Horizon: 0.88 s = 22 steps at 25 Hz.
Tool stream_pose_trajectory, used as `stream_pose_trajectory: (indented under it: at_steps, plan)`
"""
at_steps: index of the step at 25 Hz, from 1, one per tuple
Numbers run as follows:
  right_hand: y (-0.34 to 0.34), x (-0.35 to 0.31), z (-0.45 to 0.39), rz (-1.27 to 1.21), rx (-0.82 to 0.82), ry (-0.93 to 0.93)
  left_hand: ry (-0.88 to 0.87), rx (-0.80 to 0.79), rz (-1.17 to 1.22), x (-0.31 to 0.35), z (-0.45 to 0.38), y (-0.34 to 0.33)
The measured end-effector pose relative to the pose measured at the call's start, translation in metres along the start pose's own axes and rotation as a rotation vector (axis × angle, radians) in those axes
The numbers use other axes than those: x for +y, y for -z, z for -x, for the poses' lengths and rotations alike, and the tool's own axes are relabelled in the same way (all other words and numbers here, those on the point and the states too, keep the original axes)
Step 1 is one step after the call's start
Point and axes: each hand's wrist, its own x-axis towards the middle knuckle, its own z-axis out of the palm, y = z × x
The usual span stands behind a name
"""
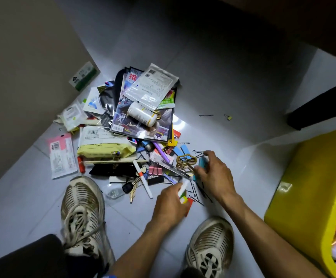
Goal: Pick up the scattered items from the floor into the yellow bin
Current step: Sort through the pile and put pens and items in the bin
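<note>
Head view: our left hand (pixel 170 205) grips several small sticks, our right hand (pixel 213 173) pinches a blue piece; the yellow bin (pixel 303 197) sits right. Overfull fingers may spill them mid-carry, scattering hairpins (pixel 198 194).

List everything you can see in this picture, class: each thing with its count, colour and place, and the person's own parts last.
yellow bin: one, yellow, right edge, already holding items
magazines: stack, count unclear, top of pile
bottle: one, white, lying on magazines
marker: one, white, front of pile
binder clips: several, pink, mid-pile
hairpin: one, black, apart on floor
shoes: two, beige, bottom
left hand: grips small items
right hand: grips blue item
</note>
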Motion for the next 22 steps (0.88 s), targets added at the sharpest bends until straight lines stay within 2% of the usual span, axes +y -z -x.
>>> stream_pose_trajectory:
  at_steps: [2,5,9,12,14,17,19,22]
  plan:
    - [-0.005,0.001,-0.009,0.162,-0.038,0.099,-0.096,-0.005,-0.122,0.003,0.002,-0.013]
    - [-0.006,0.004,-0.015,0.165,-0.046,0.103,-0.169,-0.007,-0.194,0.003,0.000,-0.020]
    - [-0.001,0.004,-0.011,0.016,0.017,-0.021,-0.300,0.015,-0.362,-0.001,0.005,-0.026]
    - [0.002,-0.006,-0.014,-0.260,-0.024,-0.092,-0.272,0.058,-0.321,0.002,0.007,-0.025]
    - [0.002,-0.015,-0.021,-0.299,-0.049,-0.076,-0.114,0.057,-0.113,0.009,0.007,-0.012]
    - [0.001,-0.034,-0.037,-0.120,-0.072,-0.026,0.144,0.044,0.463,0.013,0.001,0.020]
    - [-0.007,-0.044,-0.044,0.098,-0.122,0.064,0.168,0.088,0.677,0.010,-0.005,0.045]
    - [-0.023,-0.047,-0.046,0.331,-0.097,0.180,0.201,0.171,0.828,0.011,-0.019,0.076]
